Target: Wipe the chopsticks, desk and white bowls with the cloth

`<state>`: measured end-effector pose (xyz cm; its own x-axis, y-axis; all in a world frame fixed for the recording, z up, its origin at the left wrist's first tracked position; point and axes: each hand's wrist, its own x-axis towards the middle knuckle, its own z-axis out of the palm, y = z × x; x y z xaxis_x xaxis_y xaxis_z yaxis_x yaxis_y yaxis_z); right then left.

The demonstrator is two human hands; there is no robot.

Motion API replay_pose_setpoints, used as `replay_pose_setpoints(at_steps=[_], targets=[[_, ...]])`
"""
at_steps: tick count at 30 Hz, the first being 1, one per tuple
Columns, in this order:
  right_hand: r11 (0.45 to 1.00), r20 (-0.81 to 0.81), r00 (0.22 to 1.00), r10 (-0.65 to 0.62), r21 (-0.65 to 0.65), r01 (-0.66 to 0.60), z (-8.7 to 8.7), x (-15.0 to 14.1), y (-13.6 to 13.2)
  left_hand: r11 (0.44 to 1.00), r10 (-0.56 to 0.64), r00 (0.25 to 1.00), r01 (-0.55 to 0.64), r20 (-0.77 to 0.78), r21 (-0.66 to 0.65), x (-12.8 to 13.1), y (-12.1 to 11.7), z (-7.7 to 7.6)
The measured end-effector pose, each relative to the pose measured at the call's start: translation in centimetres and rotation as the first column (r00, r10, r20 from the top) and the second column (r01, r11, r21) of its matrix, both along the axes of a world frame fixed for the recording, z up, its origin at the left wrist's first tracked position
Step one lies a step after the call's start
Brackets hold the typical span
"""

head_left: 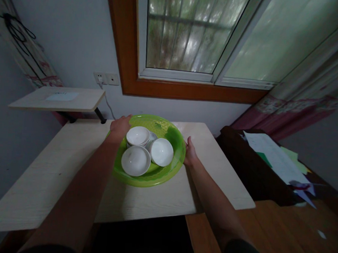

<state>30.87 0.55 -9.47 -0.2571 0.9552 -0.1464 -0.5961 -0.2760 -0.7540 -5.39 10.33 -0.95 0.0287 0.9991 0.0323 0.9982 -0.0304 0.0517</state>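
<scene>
A round, translucent green plastic basin (147,181) is in the middle of the head view, over the pale wooden table. Several white bowls lie in it: one bowl (138,135) tops a small stack at the back left, another bowl (136,161) is at the front, and a third bowl (162,152) tilts at the right. My left hand (121,126) is closed on the basin's far left rim, its fingertips partly hidden. On the right side, my right hand (189,152) grips the basin's edge, with the thumb up and the other fingers largely hidden behind it.
The pale wooden table (68,174) extends to both sides. A small raised shelf (59,98) with a paper on it stands at the back left. Behind are wall sockets (106,78) with a cable and a window. Papers (276,156) lie on a dark piece of furniture at right.
</scene>
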Motion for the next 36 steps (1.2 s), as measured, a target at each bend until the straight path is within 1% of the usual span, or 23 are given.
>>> replay_pose_setpoints(at_steps=[3, 6, 10, 13, 15, 17, 23, 26, 28, 32, 34, 36], targets=[[0.997, 0.021, 0.997, 0.074, -0.013, -0.074, 0.9, -1.1, 2.1, 1.0, -0.002, 1.0, 0.002, 0.0, 0.007, 0.0, 0.1, -0.1], [0.994, 0.012, 0.994, 0.11, 0.006, -0.111, 2.5, -2.2, 3.5, 1.0, -0.001, 1.0, 0.001, 0.005, 0.003, 0.0, 0.1, -0.2], [0.992, -0.007, 0.993, 0.121, 0.03, -0.12, 4.8, -3.3, 3.9, 1.0, 0.001, 1.0, -0.001, -0.001, 0.016, 0.1, -0.1, -0.1], [0.992, -0.011, 0.992, 0.123, 0.02, -0.122, 5.4, -3.6, 3.3, 1.0, 0.006, 1.0, -0.006, 0.0, 0.01, 0.2, -0.1, -0.1], [0.993, -0.007, 0.993, 0.119, 0.014, -0.119, 5.2, -3.4, 2.8, 1.0, 0.012, 1.0, -0.012, 0.002, 0.007, 0.2, -0.1, -0.1], [0.993, -0.006, 0.993, 0.115, 0.012, -0.115, 4.6, -3.0, 2.2, 1.0, 0.015, 1.0, -0.015, 0.006, 0.008, 0.2, 0.0, -0.2], [0.994, 0.018, 0.995, 0.1, -0.046, -0.099, 1.0, -0.7, 0.4, 1.0, 0.008, 1.0, -0.008, 0.019, 0.015, 0.2, 0.0, -0.3], [0.997, 0.03, 0.998, 0.057, -0.046, -0.055, -0.6, 0.7, -1.1, 1.0, 0.012, 1.0, -0.012, 0.015, 0.022, 0.3, -0.1, -0.3], [0.999, 0.017, 1.0, 0.015, -0.039, -0.014, -1.3, 1.5, -2.3, 1.0, 0.018, 1.0, -0.018, 0.016, 0.022, 0.3, -0.2, -0.3], [0.999, -0.034, 0.999, -0.037, -0.017, 0.036, -1.6, 2.3, -4.2, 1.0, 0.014, 1.0, -0.014, 0.017, 0.022, 0.2, -0.2, -0.3], [0.999, -0.049, 0.998, -0.046, -0.017, 0.045, -1.4, 2.2, -4.6, 1.0, 0.007, 1.0, -0.007, 0.013, 0.023, 0.1, -0.2, -0.3], [0.998, -0.055, 0.997, -0.058, -0.02, 0.057, -1.2, 2.0, -4.3, 1.0, 0.003, 1.0, -0.003, 0.014, 0.021, 0.1, -0.2, -0.3]])
